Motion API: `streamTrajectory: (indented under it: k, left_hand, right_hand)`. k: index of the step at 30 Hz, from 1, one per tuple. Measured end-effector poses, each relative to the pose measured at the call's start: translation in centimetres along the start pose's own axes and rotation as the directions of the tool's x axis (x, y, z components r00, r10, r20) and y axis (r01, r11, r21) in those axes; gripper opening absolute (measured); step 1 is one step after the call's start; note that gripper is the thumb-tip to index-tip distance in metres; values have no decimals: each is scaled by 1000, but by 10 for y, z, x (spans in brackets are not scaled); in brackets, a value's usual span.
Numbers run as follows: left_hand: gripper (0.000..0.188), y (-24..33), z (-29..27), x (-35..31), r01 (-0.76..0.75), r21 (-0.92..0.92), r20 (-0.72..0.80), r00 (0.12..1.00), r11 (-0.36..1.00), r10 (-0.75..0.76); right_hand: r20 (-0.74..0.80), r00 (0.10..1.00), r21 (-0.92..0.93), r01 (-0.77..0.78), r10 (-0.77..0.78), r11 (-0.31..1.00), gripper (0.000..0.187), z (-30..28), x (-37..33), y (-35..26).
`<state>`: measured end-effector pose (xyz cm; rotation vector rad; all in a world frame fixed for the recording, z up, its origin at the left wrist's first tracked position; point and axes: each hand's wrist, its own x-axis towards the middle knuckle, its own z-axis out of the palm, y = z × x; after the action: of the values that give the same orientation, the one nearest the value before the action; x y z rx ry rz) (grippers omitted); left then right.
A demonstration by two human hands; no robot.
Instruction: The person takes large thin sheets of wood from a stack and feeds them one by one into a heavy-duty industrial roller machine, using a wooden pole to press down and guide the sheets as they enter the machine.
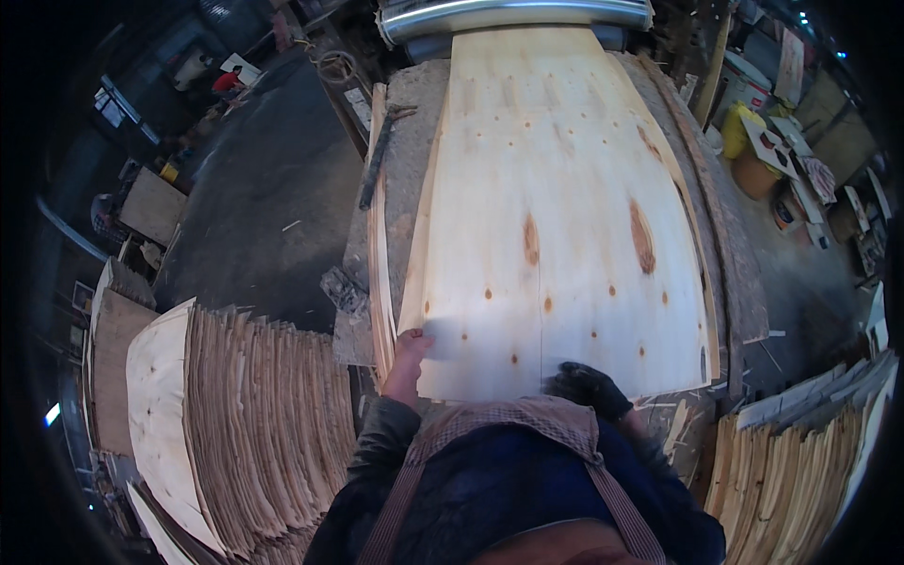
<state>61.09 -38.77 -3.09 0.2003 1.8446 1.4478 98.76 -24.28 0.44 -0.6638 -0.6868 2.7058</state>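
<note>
A large pale wood veneer sheet (565, 226) with brown knots lies lengthwise before me, its far end at a shiny metal roller (518, 13). My bare left hand (409, 354) is closed at the sheet's left edge, near the front corner, with its fingertips partly blurred. In a dark glove, my right hand (589, 388) rests over the sheet's front edge, right of the middle. Its fingers stretch out to the left and grip nothing I can see. A thin crack runs along the sheet between the two hands.
Upright stacks of veneer stand at the left (268, 424) and at the right (800, 461). A dark-handled tool (377, 160) lies on the worktable's left side, beside long wood strips (379, 245). Farther off at left, a person in red (226, 82) bends over.
</note>
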Motion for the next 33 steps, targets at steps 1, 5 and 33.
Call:
streamTrajectory:
  k: [1, 5, 33]
  left_hand:
    - [32, 16, 4, -13, 25, -43, -36, 999, 999, -26]
    - [19, 30, -1, -26, -97, -63, 9, 995, 993, 98]
    - [86, -6, 58, -38, -161, 831, 21, 966, 533, 259]
  right_hand:
    - [-18, 999, -45, 29, -30, 999, 37, -2, -9, 7]
    - [-91, 988, -347, 89, -128, 934, 31, -23, -27, 27]
    - [-82, 943, -56, 318, -322, 946, 36, -6, 141, -143]
